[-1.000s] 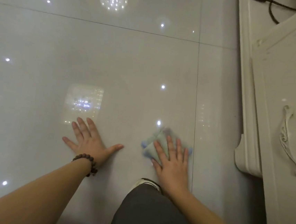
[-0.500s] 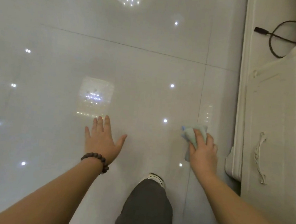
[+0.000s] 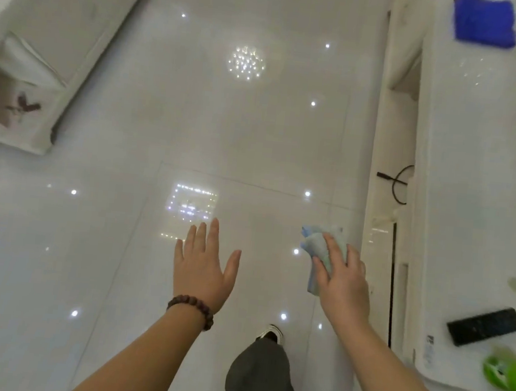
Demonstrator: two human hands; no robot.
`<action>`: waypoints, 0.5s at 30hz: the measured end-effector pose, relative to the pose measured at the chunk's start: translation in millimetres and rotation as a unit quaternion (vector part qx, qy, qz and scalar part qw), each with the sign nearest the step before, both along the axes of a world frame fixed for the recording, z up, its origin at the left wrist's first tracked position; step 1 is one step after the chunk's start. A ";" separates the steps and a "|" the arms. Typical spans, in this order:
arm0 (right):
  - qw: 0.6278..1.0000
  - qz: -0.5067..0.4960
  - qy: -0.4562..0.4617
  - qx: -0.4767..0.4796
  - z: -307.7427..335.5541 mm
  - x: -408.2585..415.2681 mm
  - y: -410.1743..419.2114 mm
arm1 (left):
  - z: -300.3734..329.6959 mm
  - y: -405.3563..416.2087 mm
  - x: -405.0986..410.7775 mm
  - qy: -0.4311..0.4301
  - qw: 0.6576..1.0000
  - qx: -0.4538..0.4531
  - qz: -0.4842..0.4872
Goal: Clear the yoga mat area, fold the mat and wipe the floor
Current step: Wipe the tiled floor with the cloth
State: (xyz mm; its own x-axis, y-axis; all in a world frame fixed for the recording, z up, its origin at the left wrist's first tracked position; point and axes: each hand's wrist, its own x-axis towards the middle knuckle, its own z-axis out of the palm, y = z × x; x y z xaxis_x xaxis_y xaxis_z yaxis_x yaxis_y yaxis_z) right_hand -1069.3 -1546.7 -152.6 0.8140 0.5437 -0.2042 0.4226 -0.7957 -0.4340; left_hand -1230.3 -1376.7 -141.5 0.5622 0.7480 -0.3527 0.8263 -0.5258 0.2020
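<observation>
Both hands reach out low in the frame: the left hand point(image 3: 204, 269), at centre, is spread flat with nothing in it, and the right hand point(image 3: 341, 283), right of centre, grips a pale blue-green cloth point(image 3: 316, 248). Glossy white floor point(image 3: 256, 138) fills the middle. White cabinet point(image 3: 472, 184) runs down the right edge, carrying a blue cloth point(image 3: 484, 21) at upper right and a black remote point(image 3: 485, 326) at lower right. A bead bracelet point(image 3: 190, 307) circles the left wrist.

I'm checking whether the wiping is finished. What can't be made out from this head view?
- Cloth: mostly hidden under the right hand.
- Floor cleanliness: glare from reflected lights hides any streaks.
- Green object: blurred, cut off by the right edge.
- Yoga mat: outside the frame.
</observation>
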 end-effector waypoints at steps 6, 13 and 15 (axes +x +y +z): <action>1.000 0.011 -0.010 0.001 115.3 1.7 10.5 | 119.5 6.4 15.7 -0.043 0.999 0.003 -0.012; 1.000 0.006 -0.013 0.019 185.2 11.4 56.3 | 199.1 52.8 41.3 -0.095 0.995 0.020 -0.015; 0.999 0.008 -0.024 0.021 201.1 16.0 79.0 | 217.5 80.3 51.3 -0.105 0.994 0.033 -0.019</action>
State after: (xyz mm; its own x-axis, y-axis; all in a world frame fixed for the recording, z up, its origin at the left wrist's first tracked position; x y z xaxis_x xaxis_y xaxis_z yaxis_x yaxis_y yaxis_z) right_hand -1053.3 -1467.7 48.5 0.8138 0.5635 -0.1423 0.4554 -0.7704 -0.4463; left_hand -1179.1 -1296.4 76.0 0.6470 0.7421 -0.1753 0.7485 -0.5742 0.3318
